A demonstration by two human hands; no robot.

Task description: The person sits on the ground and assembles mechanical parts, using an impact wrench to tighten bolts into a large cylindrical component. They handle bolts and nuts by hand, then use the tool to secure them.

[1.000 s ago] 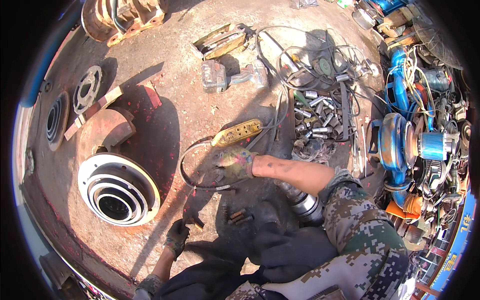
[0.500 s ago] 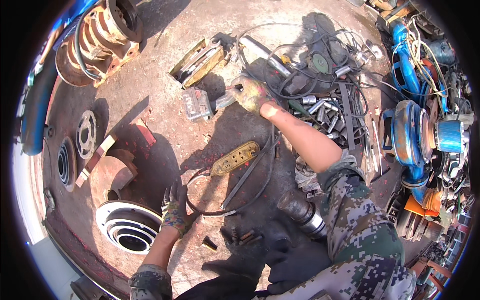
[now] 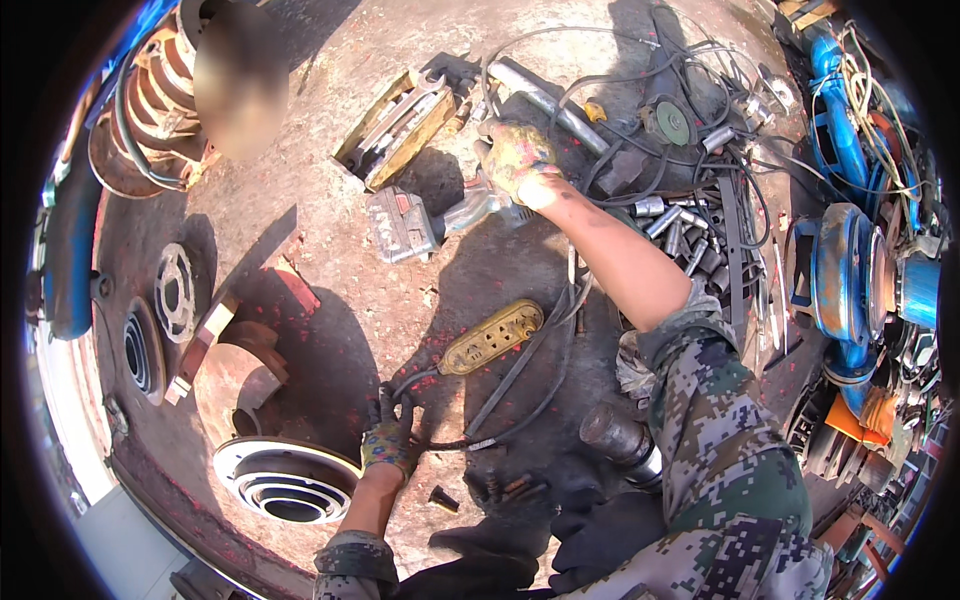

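My left hand [image 3: 390, 442], in a patterned glove with dark fingertips, is low over the ground with its fingers apart. It is beside the black cable of a yellow power strip [image 3: 492, 337] and the round, ringed metal part [image 3: 285, 482]. My right hand [image 3: 518, 160], in a stained yellowish glove, reaches far forward with its fingers curled in; what they hold, if anything, is hidden. Just below it lies a grey cordless power tool [image 3: 470, 210] with a block battery [image 3: 400, 225]. A steel bar [image 3: 545, 108] lies to its right, and a tray [image 3: 378, 140] of wrenches to its left.
Sockets [image 3: 685, 240] and an angle grinder [image 3: 668, 118] with tangled cables lie at right. Blue pump parts [image 3: 835, 270] line the right edge. Rusty castings [image 3: 235, 375] and a metal ring [image 3: 175, 292] lie at left. A bolt [image 3: 443, 499] and a dark metal cylinder [image 3: 612, 432] are near me.
My right hand has shifted forward, off the cordless tool's handle, showing more of the tool. My left hand has moved right and slightly closer to the cable. The view has shifted a little.
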